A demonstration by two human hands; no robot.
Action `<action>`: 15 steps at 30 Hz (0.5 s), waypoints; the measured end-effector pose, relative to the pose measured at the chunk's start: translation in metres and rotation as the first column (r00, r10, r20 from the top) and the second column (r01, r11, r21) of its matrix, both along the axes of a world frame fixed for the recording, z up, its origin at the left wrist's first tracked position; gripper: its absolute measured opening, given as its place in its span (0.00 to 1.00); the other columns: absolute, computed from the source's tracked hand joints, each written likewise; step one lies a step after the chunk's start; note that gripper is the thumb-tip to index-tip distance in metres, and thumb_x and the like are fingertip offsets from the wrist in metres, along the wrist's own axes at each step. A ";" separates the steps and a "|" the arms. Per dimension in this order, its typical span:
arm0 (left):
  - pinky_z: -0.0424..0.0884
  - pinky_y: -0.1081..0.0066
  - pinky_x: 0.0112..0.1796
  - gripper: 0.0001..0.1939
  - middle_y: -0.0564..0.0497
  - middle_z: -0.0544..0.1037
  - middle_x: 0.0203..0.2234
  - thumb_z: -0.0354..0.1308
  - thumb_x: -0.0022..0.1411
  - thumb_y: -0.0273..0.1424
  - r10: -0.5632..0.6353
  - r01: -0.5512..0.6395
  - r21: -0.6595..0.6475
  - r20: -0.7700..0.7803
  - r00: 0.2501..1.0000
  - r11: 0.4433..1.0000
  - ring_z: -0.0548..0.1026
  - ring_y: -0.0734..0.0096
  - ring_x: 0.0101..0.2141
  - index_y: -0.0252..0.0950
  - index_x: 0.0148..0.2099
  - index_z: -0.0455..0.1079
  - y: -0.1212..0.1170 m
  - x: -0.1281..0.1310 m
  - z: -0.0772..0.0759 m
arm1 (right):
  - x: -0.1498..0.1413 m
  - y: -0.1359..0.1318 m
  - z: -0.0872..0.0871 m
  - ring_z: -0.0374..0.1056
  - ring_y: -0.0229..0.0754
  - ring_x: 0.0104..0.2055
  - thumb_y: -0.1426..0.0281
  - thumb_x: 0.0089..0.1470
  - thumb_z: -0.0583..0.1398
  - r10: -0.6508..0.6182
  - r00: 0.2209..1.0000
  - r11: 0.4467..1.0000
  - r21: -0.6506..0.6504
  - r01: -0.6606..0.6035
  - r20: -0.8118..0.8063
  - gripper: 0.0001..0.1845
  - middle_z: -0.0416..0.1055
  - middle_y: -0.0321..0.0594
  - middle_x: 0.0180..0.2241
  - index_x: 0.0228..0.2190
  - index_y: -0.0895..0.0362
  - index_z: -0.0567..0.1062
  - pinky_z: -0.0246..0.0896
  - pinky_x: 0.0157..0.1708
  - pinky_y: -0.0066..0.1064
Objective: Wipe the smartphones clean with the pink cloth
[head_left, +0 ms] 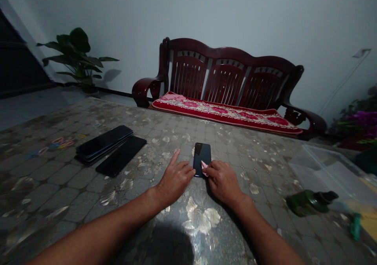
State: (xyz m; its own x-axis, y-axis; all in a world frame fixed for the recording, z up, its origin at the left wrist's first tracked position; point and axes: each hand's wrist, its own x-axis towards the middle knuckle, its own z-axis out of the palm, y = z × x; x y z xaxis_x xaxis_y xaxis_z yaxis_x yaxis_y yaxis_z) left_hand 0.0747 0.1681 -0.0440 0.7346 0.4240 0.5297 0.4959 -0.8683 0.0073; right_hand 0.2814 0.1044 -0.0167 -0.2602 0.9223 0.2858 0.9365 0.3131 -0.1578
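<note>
A dark smartphone [202, 155] lies flat on the patterned tablecloth in front of me. My right hand [224, 178] pinches a small pink cloth [204, 166], which rests on the phone's lower right part. Most of the cloth is hidden by the fingers. At the phone's lower left edge, the fingertips of my left hand [177, 176] touch its side; the index finger points forward, apart from the others, and nothing is in this hand. Farther left lie a stack of dark phones [104, 141] and a single dark phone [121, 156] beside it.
Coloured rings or bands [60, 142] lie at the left. A green pump bottle [309, 203] lies on its side at the right, near a clear plastic box [318, 167] and a small green object [355, 226]. Beyond the table [165, 119] stands a wooden bench [224, 76].
</note>
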 end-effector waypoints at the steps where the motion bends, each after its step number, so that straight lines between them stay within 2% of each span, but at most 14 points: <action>1: 0.42 0.43 0.68 0.07 0.52 0.81 0.31 0.57 0.67 0.25 -0.001 0.001 -0.004 -0.002 1.000 1.000 0.77 0.64 0.42 0.38 0.40 0.76 0.000 0.000 0.000 | -0.002 -0.001 0.001 0.64 0.44 0.39 0.78 0.56 0.58 0.027 1.000 1.000 -0.004 -0.027 0.006 0.14 0.73 0.42 0.36 0.39 0.53 0.81 0.50 0.38 0.35; 5: 0.43 0.43 0.68 0.06 0.52 0.81 0.32 0.57 0.67 0.24 -0.001 0.001 -0.010 -0.027 1.000 1.000 0.77 0.64 0.42 0.38 0.41 0.76 -0.001 -0.002 0.004 | -0.004 -0.004 0.004 0.64 0.44 0.38 0.76 0.55 0.60 0.088 0.996 0.996 -0.025 -0.088 0.011 0.12 0.73 0.41 0.34 0.37 0.53 0.82 0.49 0.37 0.35; 11: 0.45 0.43 0.67 0.10 0.50 0.82 0.33 0.56 0.66 0.21 -0.011 0.011 -0.001 -0.024 1.000 1.000 0.77 0.63 0.43 0.38 0.43 0.76 -0.001 -0.002 0.005 | 0.007 -0.003 0.003 0.65 0.44 0.37 0.77 0.54 0.60 -0.091 0.996 0.996 -0.014 0.091 -0.005 0.11 0.74 0.41 0.33 0.34 0.54 0.82 0.50 0.38 0.35; 15: 0.46 0.44 0.67 0.10 0.51 0.82 0.33 0.55 0.66 0.22 -0.017 0.017 -0.002 -0.017 1.000 1.000 0.78 0.64 0.43 0.38 0.42 0.76 -0.001 -0.002 0.004 | -0.004 -0.004 0.002 0.65 0.44 0.38 0.78 0.53 0.60 -0.043 0.999 0.999 -0.013 0.043 -0.001 0.12 0.74 0.42 0.35 0.36 0.53 0.81 0.50 0.38 0.35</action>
State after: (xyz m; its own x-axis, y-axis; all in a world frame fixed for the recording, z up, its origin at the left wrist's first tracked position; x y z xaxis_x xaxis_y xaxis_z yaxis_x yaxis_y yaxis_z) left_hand 0.0729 0.1670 -0.0400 0.7509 0.4122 0.5160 0.4808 -0.8768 0.0008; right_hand 0.2776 0.1009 -0.0149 -0.2196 0.9363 0.2740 0.9490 0.2702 -0.1628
